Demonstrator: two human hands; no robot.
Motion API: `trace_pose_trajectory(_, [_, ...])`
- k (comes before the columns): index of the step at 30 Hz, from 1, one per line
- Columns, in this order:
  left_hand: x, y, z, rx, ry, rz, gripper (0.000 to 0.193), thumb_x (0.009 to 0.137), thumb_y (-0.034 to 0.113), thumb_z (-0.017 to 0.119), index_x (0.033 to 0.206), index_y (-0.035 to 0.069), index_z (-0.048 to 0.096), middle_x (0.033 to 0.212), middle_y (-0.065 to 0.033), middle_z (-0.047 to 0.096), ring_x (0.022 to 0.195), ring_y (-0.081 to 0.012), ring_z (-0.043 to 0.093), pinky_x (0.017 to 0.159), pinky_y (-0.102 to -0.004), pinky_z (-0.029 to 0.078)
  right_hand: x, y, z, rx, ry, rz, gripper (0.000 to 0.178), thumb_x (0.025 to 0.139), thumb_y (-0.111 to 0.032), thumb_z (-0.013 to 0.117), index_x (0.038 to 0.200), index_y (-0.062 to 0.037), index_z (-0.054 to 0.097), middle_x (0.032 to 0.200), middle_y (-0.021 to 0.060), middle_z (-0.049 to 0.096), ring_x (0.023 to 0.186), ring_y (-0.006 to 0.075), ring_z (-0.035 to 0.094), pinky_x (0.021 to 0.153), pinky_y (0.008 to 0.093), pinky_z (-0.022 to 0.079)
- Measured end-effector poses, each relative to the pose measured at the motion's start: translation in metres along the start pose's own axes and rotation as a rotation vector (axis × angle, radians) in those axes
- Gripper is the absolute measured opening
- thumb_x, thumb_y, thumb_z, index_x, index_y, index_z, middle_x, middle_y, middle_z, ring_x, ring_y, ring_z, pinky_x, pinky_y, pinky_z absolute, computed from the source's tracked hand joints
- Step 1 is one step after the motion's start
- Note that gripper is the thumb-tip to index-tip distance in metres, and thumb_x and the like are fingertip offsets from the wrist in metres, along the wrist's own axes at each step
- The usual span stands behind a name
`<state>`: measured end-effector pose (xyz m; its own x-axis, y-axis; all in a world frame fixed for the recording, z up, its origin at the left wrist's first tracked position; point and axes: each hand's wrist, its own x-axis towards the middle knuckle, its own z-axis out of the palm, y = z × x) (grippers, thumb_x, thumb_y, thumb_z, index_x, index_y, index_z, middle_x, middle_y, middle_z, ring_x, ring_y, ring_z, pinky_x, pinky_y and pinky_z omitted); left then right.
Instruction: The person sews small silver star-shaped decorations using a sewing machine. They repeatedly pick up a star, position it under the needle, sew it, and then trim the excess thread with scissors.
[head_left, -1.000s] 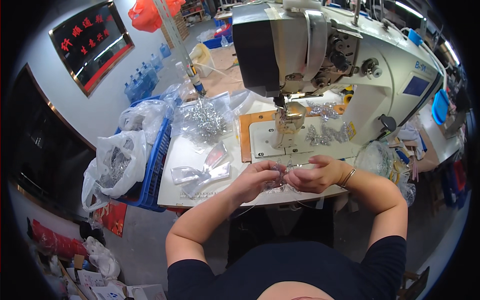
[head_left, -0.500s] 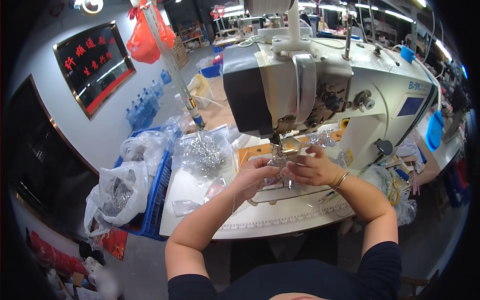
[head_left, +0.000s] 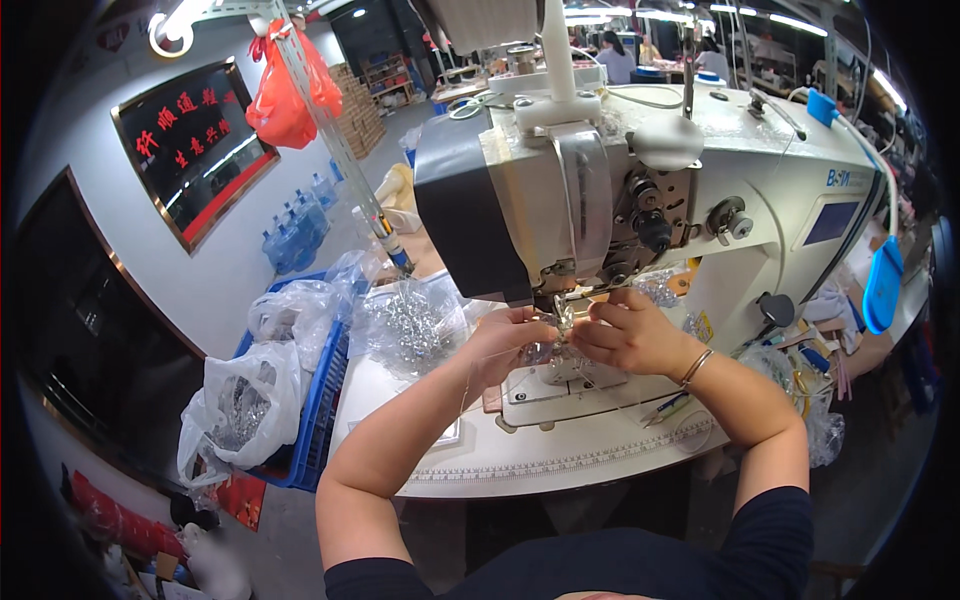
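My left hand [head_left: 503, 345] and my right hand [head_left: 632, 335] meet at the needle area of a white-and-black industrial sewing machine [head_left: 720, 230]. The left thumb and fingers are pinched together beside a small clear, shiny piece [head_left: 540, 353]. The right fingers are curled in close to the metal presser foot [head_left: 563, 312]. Whatever sits between the right fingertips is too small to make out. Beneath both hands lies the machine's metal bed plate [head_left: 565, 385]. Fine clear strands run near the left wrist.
Left of the machine lies a clear bag of shiny silvery pieces [head_left: 412, 325]. A blue crate [head_left: 318, 420] with plastic bags stands beside the white table [head_left: 420, 480]. A measuring tape [head_left: 590, 460] follows the table's front edge. Pens [head_left: 665, 410] and cluttered tools lie at right.
The view has shifted. Both hands are now higher and closer to the presser foot, uncovering more of the bed plate. The clear pieces that hung beneath the hands show less.
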<state>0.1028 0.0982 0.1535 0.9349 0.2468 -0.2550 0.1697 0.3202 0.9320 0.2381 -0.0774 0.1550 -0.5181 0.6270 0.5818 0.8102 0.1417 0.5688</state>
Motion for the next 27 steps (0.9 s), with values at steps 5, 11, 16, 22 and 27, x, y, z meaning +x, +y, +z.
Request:
trace_pose_trajectory(5, [0.004, 0.002, -0.006, 0.051, 0.005, 0.013, 0.021, 0.075, 0.004, 0.068, 0.094, -0.001, 0.058, 0.087, -0.0079, 0.061, 0.072, -0.0138, 0.061, 0.067, -0.0272, 0.052, -0.002, 0.002, 0.004, -0.005, 0.022, -0.018, 0.026, 0.066, -0.013, 0.064, 0.091, -0.0118, 0.066, 0.093, -0.0050, 0.061, 0.084, 0.0117, 0.056, 0.077, 0.0269, 0.042])
trace_pose_trajectory(11, [0.002, 0.008, -0.004, 0.092, 0.016, 0.044, 0.026, 0.075, 0.005, 0.069, 0.098, -0.002, 0.058, 0.090, -0.0073, 0.061, 0.076, -0.0148, 0.061, 0.067, -0.0257, 0.050, -0.008, 0.006, 0.008, -0.033, 0.059, -0.032, 0.029, 0.068, -0.010, 0.062, 0.096, -0.0066, 0.064, 0.098, 0.0025, 0.064, 0.079, 0.0105, 0.061, 0.079, 0.0262, 0.043])
trace_pose_trajectory(16, [0.002, 0.018, -0.008, 0.071, -0.059, -0.054, 0.022, 0.074, 0.001, 0.068, 0.094, 0.000, 0.058, 0.086, -0.0072, 0.061, 0.081, -0.0166, 0.061, 0.078, -0.0286, 0.047, -0.011, 0.004, 0.011, -0.048, 0.011, 0.004, 0.029, 0.069, -0.010, 0.059, 0.097, -0.0045, 0.063, 0.100, 0.0050, 0.064, 0.079, 0.0108, 0.062, 0.078, 0.0255, 0.043])
trace_pose_trajectory(22, [0.011, 0.015, -0.014, 0.077, -0.011, -0.084, 0.023, 0.075, 0.001, 0.065, 0.097, -0.001, 0.058, 0.088, -0.0078, 0.061, 0.085, -0.0174, 0.061, 0.080, -0.0289, 0.047, -0.010, 0.001, 0.011, -0.063, -0.050, 0.026, 0.031, 0.069, -0.010, 0.057, 0.098, -0.0040, 0.062, 0.099, 0.0056, 0.064, 0.081, 0.0110, 0.062, 0.078, 0.0254, 0.044])
trace_pose_trajectory(27, [0.011, 0.015, -0.015, 0.045, -0.025, -0.046, 0.029, 0.075, -0.002, 0.064, 0.103, -0.003, 0.058, 0.094, -0.0088, 0.062, 0.089, -0.0193, 0.061, 0.083, -0.0304, 0.048, -0.010, 0.000, 0.010, -0.063, -0.079, 0.043, 0.033, 0.069, -0.011, 0.057, 0.100, -0.0029, 0.062, 0.100, 0.0062, 0.063, 0.084, 0.0121, 0.063, 0.079, 0.0257, 0.044])
